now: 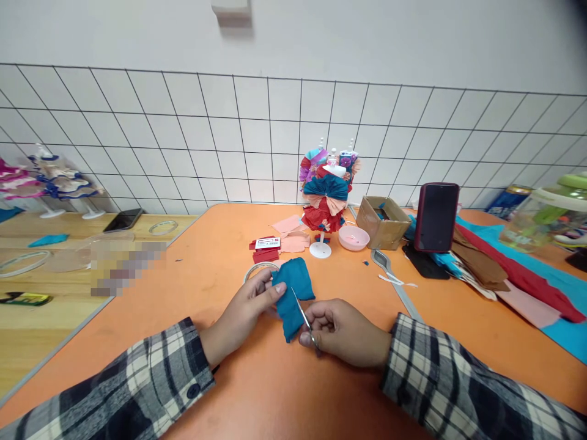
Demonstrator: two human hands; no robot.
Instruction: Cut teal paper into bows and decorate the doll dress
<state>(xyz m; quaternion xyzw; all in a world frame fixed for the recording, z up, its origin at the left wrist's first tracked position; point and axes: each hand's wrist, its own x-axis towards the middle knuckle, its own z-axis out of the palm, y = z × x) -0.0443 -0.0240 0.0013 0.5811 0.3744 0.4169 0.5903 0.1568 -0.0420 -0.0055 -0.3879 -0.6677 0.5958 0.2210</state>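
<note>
A piece of teal crepe paper (299,278) is pinched between the thumb and fingers of my left hand (250,300), held above the orange table. My right hand (342,333) is closed round the handles of small metal scissors (306,319). Their blades lie at the paper's right side, where a notch or cut separates the upper part from the lower strip. Partly hidden behind my left hand and the paper is a roll of clear tape (259,267). Beyond stands a small doll form (326,198) in a layered paper dress of teal, peach and red.
Red and peach paper pieces (293,239), a pink bowl (353,238) and a cardboard box (383,222) stand behind. At right are an upright phone (436,217), coloured paper sheets (518,269) and a clear jug (545,214). A wooden table (55,333) adjoins at left, holding a cutter (25,299).
</note>
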